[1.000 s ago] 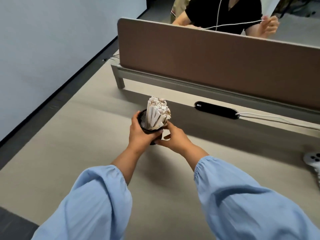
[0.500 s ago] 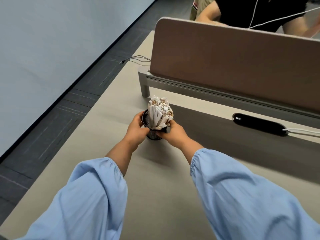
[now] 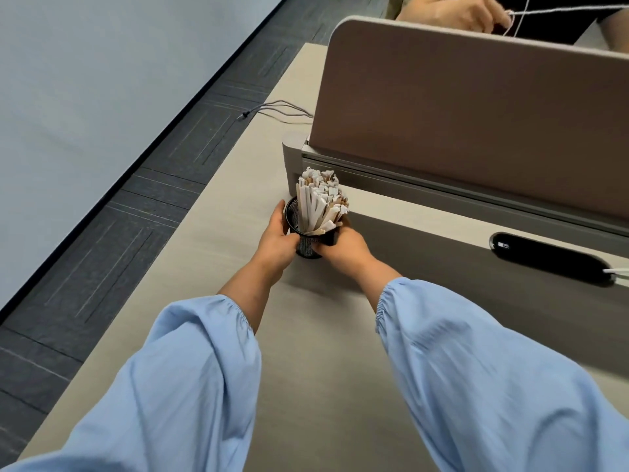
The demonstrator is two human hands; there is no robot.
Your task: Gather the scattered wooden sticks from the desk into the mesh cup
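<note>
A black mesh cup (image 3: 308, 247) stands on the beige desk (image 3: 306, 352) near the divider's left end. It is packed with a bundle of wooden sticks (image 3: 320, 202), many in white paper wrappers, leaning slightly right. My left hand (image 3: 275, 241) wraps the cup's left side. On the right side my right hand (image 3: 343, 248) grips the cup, fingers across its front. Both sleeves are light blue. I see no loose sticks on the desk.
A brown divider panel (image 3: 476, 107) on a grey rail runs along the back of the desk. A black cable port (image 3: 548, 258) sits in the desk at right with a white cable. The desk's left edge drops to dark carpet. Another person's hand shows beyond the divider.
The cup, held in both hands, has gone left and back toward the divider's left end. My view has swung left, showing more floor and wall.
</note>
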